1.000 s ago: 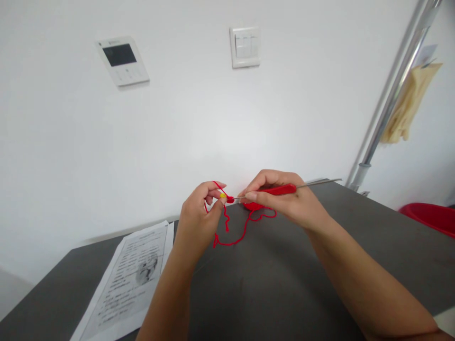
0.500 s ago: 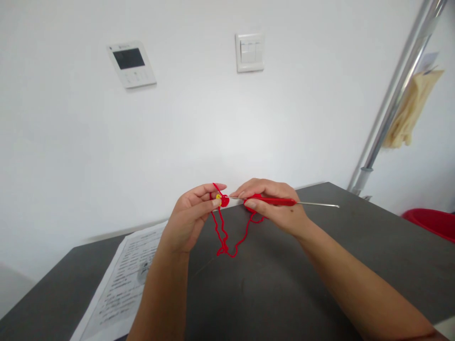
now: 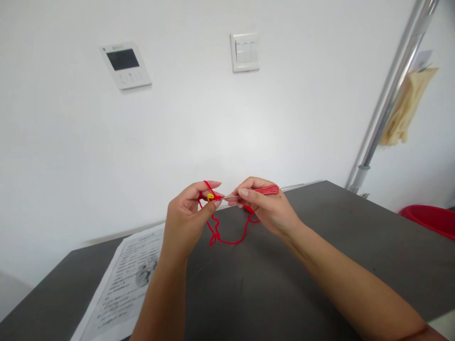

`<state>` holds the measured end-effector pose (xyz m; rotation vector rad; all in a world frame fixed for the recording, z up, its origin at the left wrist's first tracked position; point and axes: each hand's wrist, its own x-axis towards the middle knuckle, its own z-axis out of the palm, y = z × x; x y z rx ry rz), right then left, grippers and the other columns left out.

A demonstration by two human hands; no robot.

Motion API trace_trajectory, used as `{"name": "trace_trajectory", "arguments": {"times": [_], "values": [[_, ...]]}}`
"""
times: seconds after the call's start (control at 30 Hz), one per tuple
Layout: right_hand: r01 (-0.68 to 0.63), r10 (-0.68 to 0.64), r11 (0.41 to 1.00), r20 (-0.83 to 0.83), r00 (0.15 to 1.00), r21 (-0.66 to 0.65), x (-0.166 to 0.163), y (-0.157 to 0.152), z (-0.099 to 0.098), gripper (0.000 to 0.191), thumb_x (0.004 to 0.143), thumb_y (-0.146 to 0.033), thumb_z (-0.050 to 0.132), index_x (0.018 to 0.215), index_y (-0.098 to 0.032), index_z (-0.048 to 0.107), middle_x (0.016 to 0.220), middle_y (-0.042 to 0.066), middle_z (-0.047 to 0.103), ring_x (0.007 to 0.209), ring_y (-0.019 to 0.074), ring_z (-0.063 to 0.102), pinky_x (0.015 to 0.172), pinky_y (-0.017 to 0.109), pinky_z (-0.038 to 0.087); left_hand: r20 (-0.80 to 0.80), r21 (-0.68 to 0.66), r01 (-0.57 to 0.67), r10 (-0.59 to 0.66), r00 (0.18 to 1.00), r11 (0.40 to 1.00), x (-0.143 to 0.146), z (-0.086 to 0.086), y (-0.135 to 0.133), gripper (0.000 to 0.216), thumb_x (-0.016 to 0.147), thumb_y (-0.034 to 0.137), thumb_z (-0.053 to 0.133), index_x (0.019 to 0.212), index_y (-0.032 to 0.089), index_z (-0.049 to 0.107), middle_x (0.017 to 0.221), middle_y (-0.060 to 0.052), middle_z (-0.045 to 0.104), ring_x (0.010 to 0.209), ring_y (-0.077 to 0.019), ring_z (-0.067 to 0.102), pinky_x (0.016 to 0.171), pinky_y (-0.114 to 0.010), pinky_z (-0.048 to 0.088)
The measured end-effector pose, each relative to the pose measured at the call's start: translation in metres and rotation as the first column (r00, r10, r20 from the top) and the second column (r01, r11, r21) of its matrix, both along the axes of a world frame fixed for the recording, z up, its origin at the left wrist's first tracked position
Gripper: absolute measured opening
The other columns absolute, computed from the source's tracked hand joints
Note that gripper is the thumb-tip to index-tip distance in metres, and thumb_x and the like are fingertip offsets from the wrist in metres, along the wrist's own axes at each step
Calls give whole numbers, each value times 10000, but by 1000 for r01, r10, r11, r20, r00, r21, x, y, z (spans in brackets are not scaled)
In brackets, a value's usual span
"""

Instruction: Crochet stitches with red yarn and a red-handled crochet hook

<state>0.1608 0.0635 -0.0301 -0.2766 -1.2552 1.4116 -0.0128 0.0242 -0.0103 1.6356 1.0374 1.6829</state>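
a red-handled hook [image 3: 267, 190], nearly level, meets looped red yarn [image 3: 217, 236].

A white wall [image 3: 185, 123] with a switch panel [image 3: 245, 52] rises behind a dark gray table [image 3: 284, 284].

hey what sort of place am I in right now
Likely an indoor room, perhaps in a home, though I can't be certain: there's a screen panel and a switch on the white wall, with a dark table against it.
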Motion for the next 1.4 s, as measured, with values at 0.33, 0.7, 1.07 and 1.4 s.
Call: {"name": "trace_trajectory", "arguments": {"times": [0.33,0.7,1.07,1.4], "values": [[-85,89,995,-90,992,43,-6,-7,-5,202,800,-357,839,773,-189,730,750,32,800,680,152,750,686,252,586,37,17,64,-64,997,998,3,-6,6,216,725,188,831,936,227,813,806,-19,794,771,-181,727,769,-302,564],[349,-539,310,-139,831,884,4,4,-12,191,931,-187,675,1073,-298,739,1093,57,807,1014,239,768,871,402,627,197,-183,374,-339,920,909,11,3,-2,322,617,191,908,929,192,831,856,-69,822,816,-223,753,804,-335,587],[293,-526,290,-104,844,911,10,1,-2,162,960,-157,652,1088,-240,707,1033,90,809,1029,215,753,888,374,616,214,-168,244,-206,955,955,7,3,-2,230,664,216,880,889,206,838,801,-53,805,755,-160,713,783,-283,557],[305,-575,363,-46,817,880,7,-6,-5,179,989,-159,585,1104,-262,677,1085,68,795,1016,199,739,867,360,601,212,-153,129,-95,973,980,10,6,-5,462,619,201,895,1071,181,802,679,26,662,696,-127,652,722,-264,532]]}}
